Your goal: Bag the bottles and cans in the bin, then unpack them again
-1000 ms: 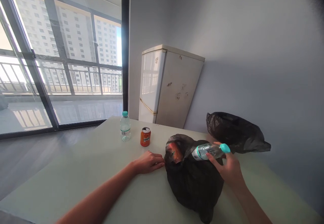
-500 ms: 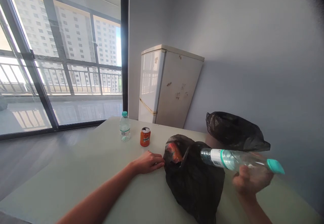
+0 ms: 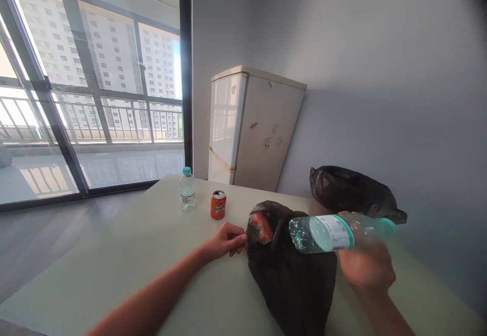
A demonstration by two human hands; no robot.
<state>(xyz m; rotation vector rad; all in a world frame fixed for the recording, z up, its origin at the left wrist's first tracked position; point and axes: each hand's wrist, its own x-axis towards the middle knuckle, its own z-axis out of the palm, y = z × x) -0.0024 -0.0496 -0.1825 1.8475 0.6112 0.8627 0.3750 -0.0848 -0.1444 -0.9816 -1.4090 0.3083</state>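
Note:
My right hand [image 3: 367,267] is closed around a clear plastic bottle [image 3: 333,232] with a green cap and a white label. The bottle lies nearly level, its base over the black plastic bag [image 3: 292,280]. My left hand [image 3: 228,239] pinches the left edge of that bag's mouth. Inside the bag's opening a red-orange can [image 3: 262,228] shows. Left of the bag, an open orange soda can [image 3: 218,204] stands upright. Farther left a second clear bottle [image 3: 187,190] with a green cap stands upright.
Another black plastic bag [image 3: 350,191] sits at the table's far right, near the wall. The pale table [image 3: 152,255] ends at a far edge before a white fridge [image 3: 266,128]. Glass sliding doors [image 3: 91,92] are at the left.
The bottle in my right hand has swung its base left and toward me, over the bag, and its cap end has moved left. My left fingers have closed at the bag's rim.

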